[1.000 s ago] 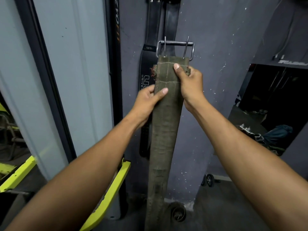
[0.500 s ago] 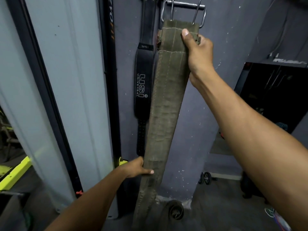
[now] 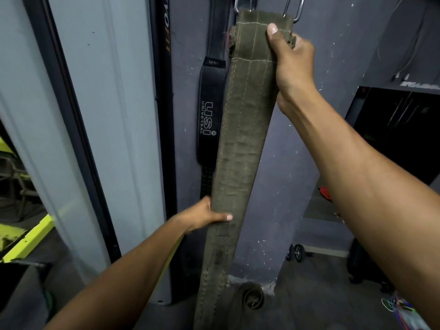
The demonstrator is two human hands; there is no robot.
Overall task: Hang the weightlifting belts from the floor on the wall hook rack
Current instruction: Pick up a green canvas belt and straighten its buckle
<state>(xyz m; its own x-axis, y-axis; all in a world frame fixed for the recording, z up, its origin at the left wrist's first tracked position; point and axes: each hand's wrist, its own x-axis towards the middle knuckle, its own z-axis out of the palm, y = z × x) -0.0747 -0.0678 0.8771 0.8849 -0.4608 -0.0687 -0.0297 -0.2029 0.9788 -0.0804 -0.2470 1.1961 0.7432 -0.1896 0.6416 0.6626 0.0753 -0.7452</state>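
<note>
Grey speckled wall, narrow, bounded left by a dark upright. Black leather belt hangs flat against it. Olive canvas belt, coarse, stitched, frayed, held upright alongside. Right hand grip closed near its steel buckle; left hand grip closed midway down.

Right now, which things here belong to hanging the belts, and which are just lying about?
Belongs to the job:
- green belt, held by both hands
- its buckle, raised to the top edge of view
- black belt, already hanging on the wall
- rolled belt on the floor
- right hand
- left hand

Just lying about:
- dumbbell
- yellow frame
- red object
</note>
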